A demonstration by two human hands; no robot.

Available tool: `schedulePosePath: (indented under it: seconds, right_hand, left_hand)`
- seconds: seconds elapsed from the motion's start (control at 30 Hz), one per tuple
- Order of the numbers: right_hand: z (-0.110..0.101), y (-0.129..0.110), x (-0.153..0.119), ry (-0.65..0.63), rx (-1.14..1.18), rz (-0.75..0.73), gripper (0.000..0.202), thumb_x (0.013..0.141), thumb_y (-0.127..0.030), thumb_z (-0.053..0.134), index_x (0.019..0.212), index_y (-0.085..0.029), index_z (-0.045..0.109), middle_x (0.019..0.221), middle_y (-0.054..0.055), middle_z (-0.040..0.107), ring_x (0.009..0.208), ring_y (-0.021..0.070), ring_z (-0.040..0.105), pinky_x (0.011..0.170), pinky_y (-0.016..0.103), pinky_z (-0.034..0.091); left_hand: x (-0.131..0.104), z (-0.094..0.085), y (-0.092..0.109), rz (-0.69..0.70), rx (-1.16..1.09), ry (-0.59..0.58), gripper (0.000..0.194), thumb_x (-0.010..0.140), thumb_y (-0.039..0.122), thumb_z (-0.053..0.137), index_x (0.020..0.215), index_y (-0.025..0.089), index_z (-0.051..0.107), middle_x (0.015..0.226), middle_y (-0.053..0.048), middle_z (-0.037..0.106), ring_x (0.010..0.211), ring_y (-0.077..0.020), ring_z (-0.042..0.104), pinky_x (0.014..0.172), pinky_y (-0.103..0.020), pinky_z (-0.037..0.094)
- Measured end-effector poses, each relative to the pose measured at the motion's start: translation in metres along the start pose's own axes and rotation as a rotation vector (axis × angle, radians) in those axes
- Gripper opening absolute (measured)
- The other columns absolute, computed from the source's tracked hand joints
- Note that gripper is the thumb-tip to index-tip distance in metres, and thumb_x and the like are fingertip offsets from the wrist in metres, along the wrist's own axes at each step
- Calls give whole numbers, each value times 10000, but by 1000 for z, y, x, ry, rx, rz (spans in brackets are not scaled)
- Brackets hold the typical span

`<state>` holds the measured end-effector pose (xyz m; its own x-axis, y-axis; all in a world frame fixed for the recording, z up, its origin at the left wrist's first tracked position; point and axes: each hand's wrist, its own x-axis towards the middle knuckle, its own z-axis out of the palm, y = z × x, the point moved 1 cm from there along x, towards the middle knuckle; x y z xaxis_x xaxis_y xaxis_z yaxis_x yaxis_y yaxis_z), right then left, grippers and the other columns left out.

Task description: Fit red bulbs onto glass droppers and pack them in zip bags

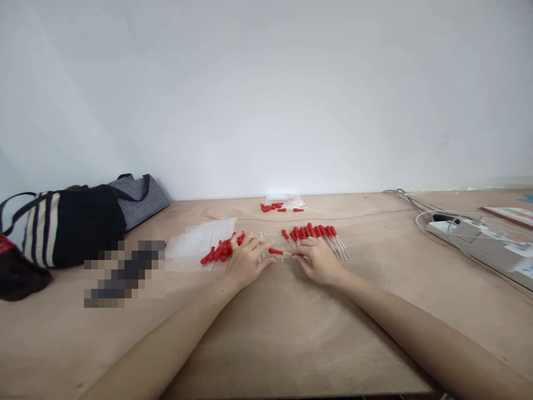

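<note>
Several clear tubes (263, 238) lie side by side in the middle of the wooden table. Over them rests my left hand (246, 260), fingers spread, beside a loose pile of red rubber bulbs (216, 253) on clear plastic bags (189, 244). One red bulb (275, 251) lies near its thumb and points right. My right hand (318, 260) pinches a thin clear tube (288, 254) whose left end is close to that bulb. Behind the right hand, a row of tubes with red bulbs on them (315, 231) lies fanned out.
More red-bulbed droppers (272, 207) and a bag lie near the wall. Black and striped bags (89, 222), a dark bottle (20, 272) and a blurred dark object (127, 275) are left. A white power strip (483, 244) with cables is right.
</note>
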<state>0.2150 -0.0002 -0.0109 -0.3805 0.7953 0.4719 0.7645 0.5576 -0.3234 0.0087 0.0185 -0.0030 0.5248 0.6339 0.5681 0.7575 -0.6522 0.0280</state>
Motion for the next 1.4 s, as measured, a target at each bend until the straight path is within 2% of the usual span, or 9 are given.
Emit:
schedulePosePath:
  seconds: [0.07, 0.17, 0.4, 0.57, 0.8, 0.97, 1.1, 1.27, 1.4]
  right_hand:
    - [0, 5, 5, 45, 0, 125, 190, 795, -197, 427, 774, -166, 613, 758, 58, 615, 701, 151, 530, 625, 253, 334]
    - [5, 8, 15, 60, -32, 286, 205, 797, -194, 395, 860, -152, 585, 779, 74, 628, 707, 161, 559, 585, 240, 337]
    - [22, -10, 42, -51, -319, 508, 196, 784, -205, 400, 923, -138, 519, 811, 123, 635, 741, 222, 592, 577, 279, 309]
    - [23, -8, 48, -119, -374, 562, 177, 747, -197, 434, 880, -135, 533, 805, 129, 638, 749, 221, 592, 666, 317, 294]
    - [23, -10, 46, -36, -365, 448, 241, 787, -267, 379, 818, -146, 585, 891, 129, 629, 832, 225, 560, 728, 357, 267]
    - [27, -20, 64, -227, -334, 545, 177, 713, -263, 493, 768, -149, 618, 825, 121, 640, 787, 233, 574, 801, 414, 229]
    - [28, -16, 79, -287, -307, 584, 143, 646, -162, 548, 762, -170, 631, 810, 101, 646, 778, 240, 582, 825, 466, 207]
    - [27, -11, 84, -319, -263, 610, 98, 642, -152, 551, 695, -174, 631, 739, 90, 648, 754, 244, 580, 798, 476, 245]
    - [17, -13, 73, -287, -232, 573, 113, 692, -207, 512, 692, -156, 614, 756, 95, 643, 772, 236, 568, 760, 412, 285]
  left_hand:
    - [0, -5, -13, -131, 87, 32, 340, 728, 361, 588, 1045, 250, 540, 1018, -67, 585, 978, -243, 466, 895, -478, 152]
    - [-1, -14, -34, -286, 167, 5, 236, 695, 336, 613, 915, 250, 597, 1007, -64, 570, 981, -259, 444, 864, -486, 177]
    - [-7, -27, -58, -334, 117, -170, 171, 652, 372, 623, 779, 258, 623, 904, -46, 566, 929, -257, 451, 821, -495, 207]
    - [-8, -26, -58, -295, 135, -195, 105, 638, 330, 637, 706, 253, 619, 880, -37, 566, 902, -247, 461, 820, -498, 207]
    - [-7, -24, -56, -269, 149, -205, 81, 649, 311, 638, 645, 233, 617, 862, -30, 568, 893, -243, 464, 820, -500, 204]
    - [-6, -24, -53, -261, 143, -195, 96, 659, 295, 618, 612, 212, 606, 846, -32, 566, 891, -238, 471, 824, -481, 208]
    - [-3, -30, -50, -207, 135, -200, 121, 681, 285, 579, 595, 199, 586, 828, -33, 582, 870, -227, 481, 799, -450, 228]
    - [-1, -36, -47, -181, 47, -220, 119, 743, 270, 519, 653, 194, 538, 748, -10, 616, 804, -203, 510, 788, -419, 235]
    - [-1, -28, -35, -186, -69, -179, 85, 797, 234, 455, 775, 199, 530, 820, -10, 622, 817, -186, 528, 797, -388, 246]
